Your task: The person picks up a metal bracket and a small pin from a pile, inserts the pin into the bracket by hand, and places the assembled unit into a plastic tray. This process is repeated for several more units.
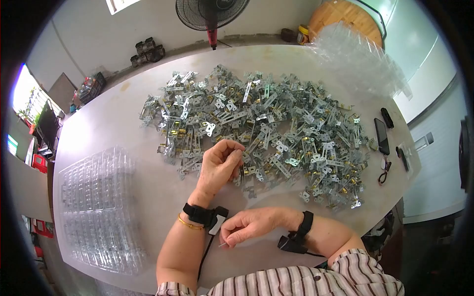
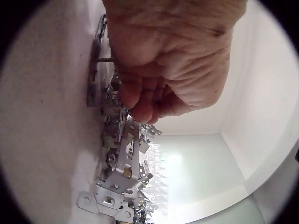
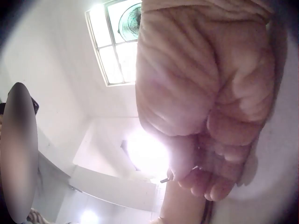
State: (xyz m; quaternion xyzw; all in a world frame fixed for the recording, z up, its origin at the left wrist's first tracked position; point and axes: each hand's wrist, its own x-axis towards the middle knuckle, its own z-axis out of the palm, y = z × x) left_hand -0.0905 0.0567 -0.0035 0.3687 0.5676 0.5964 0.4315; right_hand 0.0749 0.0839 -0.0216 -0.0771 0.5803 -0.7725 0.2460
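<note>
A large heap of small metal brackets (image 1: 266,128), some with brass-coloured parts, covers the middle of the table. At its near edge, my left hand (image 1: 219,165) has its fingers curled, thumb against the index finger. In the left wrist view a silver bracket (image 2: 128,151) extends from right at the fingertips, seemingly pinched; the grip itself is hidden behind the fingers. Closer to my body, my right hand (image 1: 252,224) is turned inward by the left wrist. Its thumb and finger pinch a thin metal pin (image 3: 165,179), whose tip shows; the other fingers curl toward the palm.
Stacked clear plastic trays (image 1: 98,212) lie at the left of the table. More clear plastic packaging (image 1: 360,59) sits at the back right. A phone (image 1: 381,135) and glasses (image 1: 384,170) lie near the right edge. A fan (image 1: 212,15) stands behind the table.
</note>
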